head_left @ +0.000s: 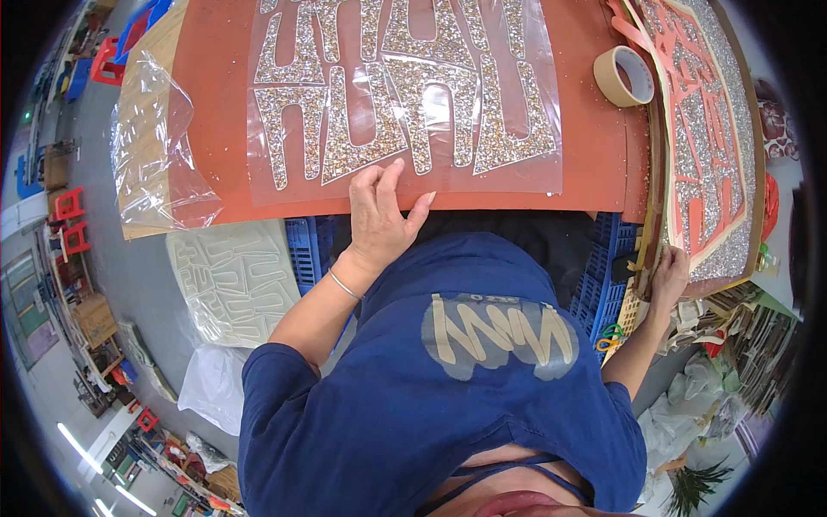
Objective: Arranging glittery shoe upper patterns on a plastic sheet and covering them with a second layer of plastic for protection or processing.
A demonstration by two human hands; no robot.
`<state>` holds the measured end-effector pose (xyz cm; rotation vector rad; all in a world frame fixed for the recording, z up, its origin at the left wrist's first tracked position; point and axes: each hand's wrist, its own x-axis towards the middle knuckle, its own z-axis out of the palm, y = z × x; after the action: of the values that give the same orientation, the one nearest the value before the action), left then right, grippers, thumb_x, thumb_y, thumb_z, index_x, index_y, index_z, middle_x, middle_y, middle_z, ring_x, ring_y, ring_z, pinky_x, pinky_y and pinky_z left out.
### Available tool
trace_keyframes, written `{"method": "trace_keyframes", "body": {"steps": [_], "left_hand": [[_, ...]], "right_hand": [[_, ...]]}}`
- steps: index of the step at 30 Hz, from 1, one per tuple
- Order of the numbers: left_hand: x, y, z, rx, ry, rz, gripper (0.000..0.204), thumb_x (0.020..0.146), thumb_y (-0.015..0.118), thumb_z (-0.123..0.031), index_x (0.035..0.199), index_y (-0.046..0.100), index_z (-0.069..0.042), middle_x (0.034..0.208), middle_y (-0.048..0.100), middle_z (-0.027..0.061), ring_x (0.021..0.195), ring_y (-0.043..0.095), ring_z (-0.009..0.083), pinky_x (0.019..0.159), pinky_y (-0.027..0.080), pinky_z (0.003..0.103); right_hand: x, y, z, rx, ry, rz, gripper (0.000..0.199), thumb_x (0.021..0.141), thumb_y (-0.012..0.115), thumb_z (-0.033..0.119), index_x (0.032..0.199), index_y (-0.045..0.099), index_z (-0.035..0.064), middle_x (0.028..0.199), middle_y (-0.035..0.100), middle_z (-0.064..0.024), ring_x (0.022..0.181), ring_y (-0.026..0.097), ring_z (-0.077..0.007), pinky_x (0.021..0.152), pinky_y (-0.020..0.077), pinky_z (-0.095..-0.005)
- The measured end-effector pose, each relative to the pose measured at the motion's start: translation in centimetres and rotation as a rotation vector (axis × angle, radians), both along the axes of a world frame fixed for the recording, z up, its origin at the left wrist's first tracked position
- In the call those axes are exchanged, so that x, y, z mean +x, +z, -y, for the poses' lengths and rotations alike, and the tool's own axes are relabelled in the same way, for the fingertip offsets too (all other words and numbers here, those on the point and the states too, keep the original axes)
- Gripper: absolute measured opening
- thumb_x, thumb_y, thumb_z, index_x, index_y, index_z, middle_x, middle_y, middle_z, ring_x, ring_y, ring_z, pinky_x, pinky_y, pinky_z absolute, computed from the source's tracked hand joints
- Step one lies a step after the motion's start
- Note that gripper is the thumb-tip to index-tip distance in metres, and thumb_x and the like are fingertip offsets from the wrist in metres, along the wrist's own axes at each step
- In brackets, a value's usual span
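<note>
A clear film (538, 179) carries several glittery rhinestone cut-outs (366, 121), gold and silver, shaped like forked pieces. My left hand (379, 214) rests at the film's near edge, fingertips touching it below the cut-outs, thumb spread away and nothing held. On the right, a tilted board bears a silver glitter sheet (728, 116). Over that lies a cream-bordered sheet (739, 194) with coral-red strips (693, 121). At its near corner my right hand (670, 276) is closed, fingertips pinched on the cream border; part of the grip is hidden.
A tape roll (624, 76) lies on the red-brown work surface (594, 159) beside the board. Crumpled clear plastic (155, 142) covers the left end. Blue crates (603, 258) stand below, with green-handled scissors (610, 336) nearby. A pale sheet with cut shapes (233, 280) sits lower left.
</note>
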<state>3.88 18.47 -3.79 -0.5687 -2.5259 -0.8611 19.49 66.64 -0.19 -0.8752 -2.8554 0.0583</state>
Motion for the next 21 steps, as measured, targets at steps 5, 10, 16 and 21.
{"method": "trace_keyframes", "body": {"steps": [5, 10, 16, 21], "left_hand": [[-0.1, 0.8, 0.4, -0.124, -0.084, 0.054, 0.052, 0.074, 0.075, -0.022, 0.119, 0.055, -0.005, 0.104, 0.044, 0.0101, 0.097, 0.046, 0.0266, 0.083, 0.040, 0.037], [-0.4, 0.7, 0.5, -0.123, -0.070, 0.038, 0.046, 0.074, 0.075, -0.023, 0.110, 0.056, -0.003, 0.101, 0.046, 0.0101, 0.096, 0.047, 0.0269, 0.083, 0.040, 0.038], [-0.6, 0.6, 0.3, -0.014, -0.046, 0.049, 0.040, 0.071, 0.078, -0.020, 0.099, 0.053, -0.004, 0.101, 0.047, 0.0103, 0.096, 0.049, 0.0272, 0.084, 0.041, 0.038], [-0.6, 0.5, 0.4, 0.027, -0.050, 0.036, 0.042, 0.070, 0.078, -0.019, 0.098, 0.052, -0.005, 0.101, 0.047, 0.0106, 0.094, 0.050, 0.0279, 0.084, 0.042, 0.038]], "right_hand": [[-4.2, 0.1, 4.3, 0.039, 0.160, -0.413, 0.010, 0.090, 0.057, 0.008, 0.090, 0.059, -0.0017, 0.086, 0.057, -0.0144, 0.082, 0.056, -0.0305, 0.075, 0.0447, -0.0377], [-13.4, 0.7, 20.8, -0.446, 0.789, -0.444, 0.012, 0.078, 0.058, -0.004, 0.087, 0.060, 0.0042, 0.083, 0.057, -0.0118, 0.083, 0.055, -0.0279, 0.075, 0.0450, -0.0365], [-18.8, -1.2, 30.2, -0.595, 1.237, -0.409, 0.015, 0.072, 0.065, 0.001, 0.086, 0.062, 0.0048, 0.081, 0.056, -0.0069, 0.080, 0.053, -0.0252, 0.072, 0.0429, -0.0365], [-19.8, -1.8, 30.5, -0.481, 1.321, -0.353, 0.020, 0.070, 0.065, 0.005, 0.089, 0.064, 0.0054, 0.081, 0.056, -0.0052, 0.080, 0.054, -0.0230, 0.072, 0.0423, -0.0355]]}}
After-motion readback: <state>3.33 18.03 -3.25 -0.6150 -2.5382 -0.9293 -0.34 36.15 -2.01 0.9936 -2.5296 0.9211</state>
